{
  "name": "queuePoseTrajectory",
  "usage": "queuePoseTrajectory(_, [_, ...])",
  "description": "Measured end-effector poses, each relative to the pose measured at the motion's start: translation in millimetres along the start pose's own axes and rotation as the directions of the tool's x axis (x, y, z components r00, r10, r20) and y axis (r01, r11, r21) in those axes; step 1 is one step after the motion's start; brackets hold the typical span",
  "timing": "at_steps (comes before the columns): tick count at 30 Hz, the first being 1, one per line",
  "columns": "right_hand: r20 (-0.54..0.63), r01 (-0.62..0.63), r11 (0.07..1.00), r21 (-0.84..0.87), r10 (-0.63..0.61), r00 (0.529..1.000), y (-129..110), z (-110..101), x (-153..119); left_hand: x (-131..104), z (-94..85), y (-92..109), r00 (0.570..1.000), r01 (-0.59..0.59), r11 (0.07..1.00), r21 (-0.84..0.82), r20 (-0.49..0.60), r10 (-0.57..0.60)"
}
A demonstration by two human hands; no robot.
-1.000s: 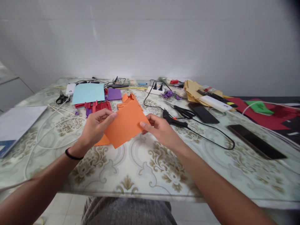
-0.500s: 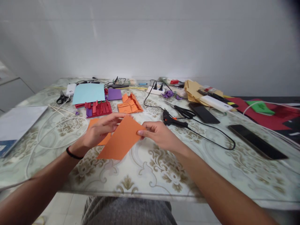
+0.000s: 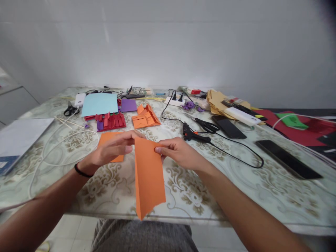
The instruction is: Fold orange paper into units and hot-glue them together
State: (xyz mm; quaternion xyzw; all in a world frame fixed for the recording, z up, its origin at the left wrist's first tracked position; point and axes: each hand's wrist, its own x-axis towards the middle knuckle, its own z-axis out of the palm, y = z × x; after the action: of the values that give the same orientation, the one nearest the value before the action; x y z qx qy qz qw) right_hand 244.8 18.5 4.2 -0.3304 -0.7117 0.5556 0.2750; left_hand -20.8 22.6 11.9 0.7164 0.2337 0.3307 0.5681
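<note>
A folded sheet of orange paper (image 3: 150,175) hangs in front of me, its crease along the left side and its lower edge uneven. My right hand (image 3: 174,150) pinches its upper right edge between thumb and fingers. Beside the upper left corner, my left hand (image 3: 115,147) is open, fingers stretched out and thumb apart. Its fingertips reach behind the paper, so whether they touch it is hidden. Partly under that hand, another piece of orange paper (image 3: 117,158) lies on the table.
Orange folded pieces (image 3: 145,117), red folded strips (image 3: 112,121) and a light blue sheet (image 3: 99,104) lie farther back. To the right are a glue gun (image 3: 194,134), black-handled scissors (image 3: 206,125) and two phones (image 3: 287,159). A white cable (image 3: 69,164) loops at left.
The orange paper has swung from a slant to nearly upright, its lower end moving right and toward me. My left thumb has come away from its face. The right hand keeps its pinch.
</note>
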Motion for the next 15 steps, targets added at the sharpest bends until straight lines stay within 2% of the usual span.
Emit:
queuePoseTrajectory(5, [-0.023,0.004,1.0,0.005,-0.004,1.0,0.6,-0.8,-1.5,-1.7,-2.4,4.7,0.996,0.006,0.995,0.1,-0.092,0.003])
queuePoseTrajectory(7, [-0.042,0.009,1.0,-0.004,-0.009,0.999,1.6,-3.9,-2.2,-2.4,-6.1,9.1,0.99,0.067,0.987,0.143,-0.13,-0.048])
queuePoseTrajectory(9, [-0.033,-0.009,0.999,-0.05,0.007,0.999,1.8,-8.4,-3.3,-1.8,-10.1,12.1,0.987,0.138,0.951,0.275,-0.119,-0.108])
queuePoseTrajectory(11, [-0.044,-0.044,0.986,-0.16,0.037,0.998,0.7,-12.8,-5.0,1.0,-12.0,10.1,0.987,0.163,0.848,0.505,-0.087,-0.138])
queuePoseTrajectory(14, [-0.12,-0.111,0.922,-0.372,0.071,0.99,-0.9,-15.6,-7.3,7.4,-5.7,-4.7,0.991,0.131,0.54,0.831,-0.099,-0.087])
queuePoseTrajectory(15, [-0.144,-0.14,0.896,-0.421,0.086,0.986,-0.4,-15.0,-7.7,9.4,-1.1,-11.2,0.99,0.14,0.494,0.858,-0.124,-0.065])
